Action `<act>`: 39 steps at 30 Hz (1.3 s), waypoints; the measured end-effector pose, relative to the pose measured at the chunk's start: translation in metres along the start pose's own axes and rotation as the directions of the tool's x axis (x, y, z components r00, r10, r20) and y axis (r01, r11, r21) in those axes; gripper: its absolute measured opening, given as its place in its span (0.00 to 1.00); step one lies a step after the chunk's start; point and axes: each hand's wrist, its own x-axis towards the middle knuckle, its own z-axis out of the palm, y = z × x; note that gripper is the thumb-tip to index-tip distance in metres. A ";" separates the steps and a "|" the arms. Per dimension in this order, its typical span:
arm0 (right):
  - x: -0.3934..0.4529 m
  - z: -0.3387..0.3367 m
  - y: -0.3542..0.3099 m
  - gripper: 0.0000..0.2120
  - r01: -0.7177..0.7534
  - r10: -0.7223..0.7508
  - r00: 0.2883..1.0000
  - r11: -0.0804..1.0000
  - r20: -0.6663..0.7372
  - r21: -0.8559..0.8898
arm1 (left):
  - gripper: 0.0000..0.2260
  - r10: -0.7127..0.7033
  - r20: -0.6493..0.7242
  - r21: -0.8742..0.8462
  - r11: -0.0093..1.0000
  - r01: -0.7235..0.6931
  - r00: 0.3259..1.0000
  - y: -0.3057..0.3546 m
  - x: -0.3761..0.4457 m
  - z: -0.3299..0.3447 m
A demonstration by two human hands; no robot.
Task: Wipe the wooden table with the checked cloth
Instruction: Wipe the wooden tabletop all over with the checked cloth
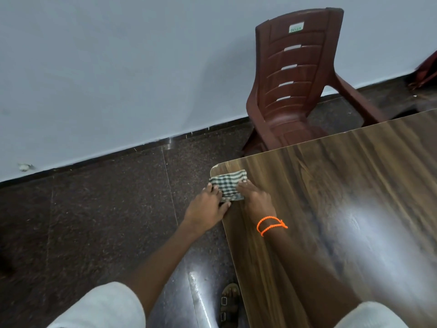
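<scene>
Left hand [208, 205]: gripping the near-left edge of the cloth, fingers curling over it, thumb tucking under at the table's side edge.
Right hand [256, 197]: pressing flat on the cloth's right side, fingers lying fairly straight; orange wristband [270, 225] sitting on the wrist.
Cloth [228, 184]: lying folded at the far-left corner of the table, between both hands, long axis running left to right, slightly overhanging the left edge.
Table [343, 197]: stretching away to the right and toward the body, glare showing on the near part.
Deciding relation: cloth sitting at the corner, both hands touching it, unwiped surface likely lying rightward.
Chair [295, 86]: standing beyond the far edge.
</scene>
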 end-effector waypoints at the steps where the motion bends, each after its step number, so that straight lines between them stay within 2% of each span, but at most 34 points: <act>1: -0.006 -0.003 0.006 0.21 0.019 -0.019 1.000 1.000 0.003 0.000 | 0.26 0.000 0.016 0.001 1.000 0.000 1.000 0.005 -0.002 0.003; 7: 0.012 -0.022 0.034 0.20 -0.055 0.052 0.993 0.998 -0.108 -0.029 | 0.26 0.000 0.023 -0.044 0.999 0.001 1.000 0.037 0.039 -0.002; 10: 0.040 -0.026 0.039 0.19 -0.096 0.093 0.985 0.995 -0.146 -0.016 | 0.24 0.050 0.015 0.009 0.999 -0.050 0.999 0.032 0.067 -0.013; 14: 0.075 -0.022 0.028 0.19 -0.128 0.126 0.988 0.992 -0.094 -0.015 | 0.22 -0.034 0.017 -0.024 0.999 0.034 0.999 0.015 0.082 -0.023; 21: 0.093 -0.008 0.006 0.18 -0.037 0.039 0.999 0.998 0.038 -0.041 | 0.21 -0.064 -0.027 -0.040 0.997 0.063 0.998 -0.010 0.063 -0.025; 30: 0.065 0.002 -0.010 0.18 0.022 -0.020 0.998 1.000 0.067 -0.022 | 0.22 -0.209 -0.065 -0.131 0.971 0.199 0.976 -0.002 0.027 -0.009; 39: -0.005 -0.004 -0.006 0.20 0.019 -0.017 0.995 1.000 0.102 -0.012 | 0.27 -0.168 -0.021 -0.076 0.983 0.166 0.986 0.027 -0.022 0.010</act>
